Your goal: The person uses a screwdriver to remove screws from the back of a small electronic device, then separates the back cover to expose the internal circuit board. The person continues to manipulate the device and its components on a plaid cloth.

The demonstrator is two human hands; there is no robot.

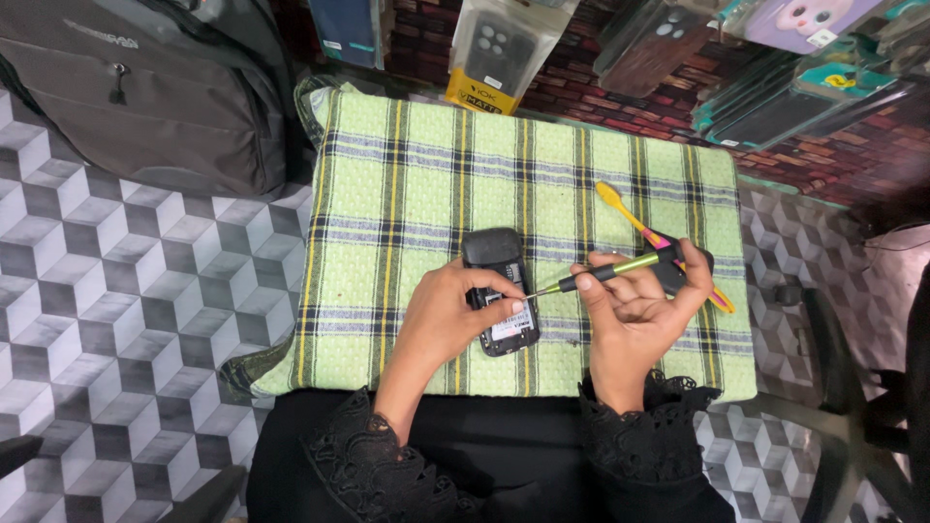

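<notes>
A small black phone point(494, 254) lies back-side up on a green plaid cloth point(407, 174), its rear cover off and the inside showing. My left hand point(448, 315) presses down on the phone's middle with the fingers. My right hand point(635, 310) grips a screwdriver point(605, 274) with a green and black handle; its thin tip touches the phone's right side near my left fingertips. A yellow and pink toothbrush point(630, 215) lies on the cloth just behind my right hand.
A grey backpack point(145, 87) sits at the upper left on the cube-patterned surface point(116, 291). Packaged phone cases point(494, 48) hang along a brick-patterned wall at the top. A dark chair frame point(833, 387) stands at the right.
</notes>
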